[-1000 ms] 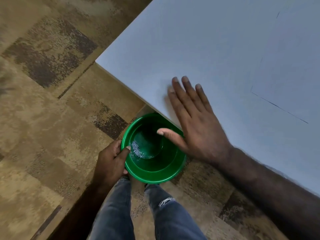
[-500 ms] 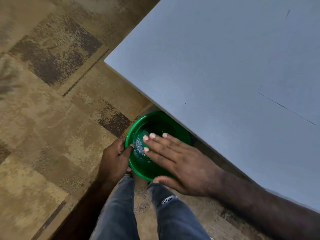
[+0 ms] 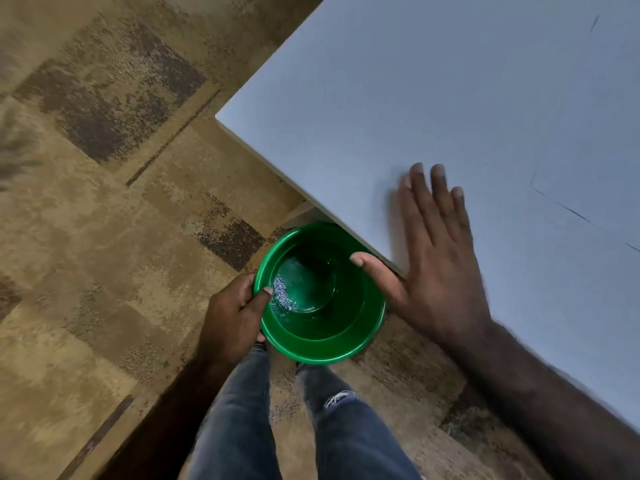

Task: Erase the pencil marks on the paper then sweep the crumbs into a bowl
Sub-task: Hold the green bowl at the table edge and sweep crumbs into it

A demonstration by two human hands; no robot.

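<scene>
A green bowl [image 3: 322,327] hangs just below the near edge of the white table [image 3: 398,98], partly tucked under it. My left hand [image 3: 232,317] grips the bowl's left rim, thumb inside. A small heap of grey eraser crumbs [image 3: 283,297] lies on the bowl's inner left side. My right hand [image 3: 436,258] lies flat and open on the table by the edge, fingers pointing away, thumb out over the bowl. A sheet of paper [image 3: 595,133] lies at the right, its edges faint, with a short pencil mark [image 3: 594,23] near the top.
Brown patterned carpet [image 3: 104,202] covers the floor to the left and below. The table's corner [image 3: 218,117] juts out at the left. My legs in dark jeans [image 3: 287,427] stand beneath the bowl.
My right hand was over the bowl half a second ago; it has gone back up onto the table near the edge. The left hand keeps holding the bowl in the same place.
</scene>
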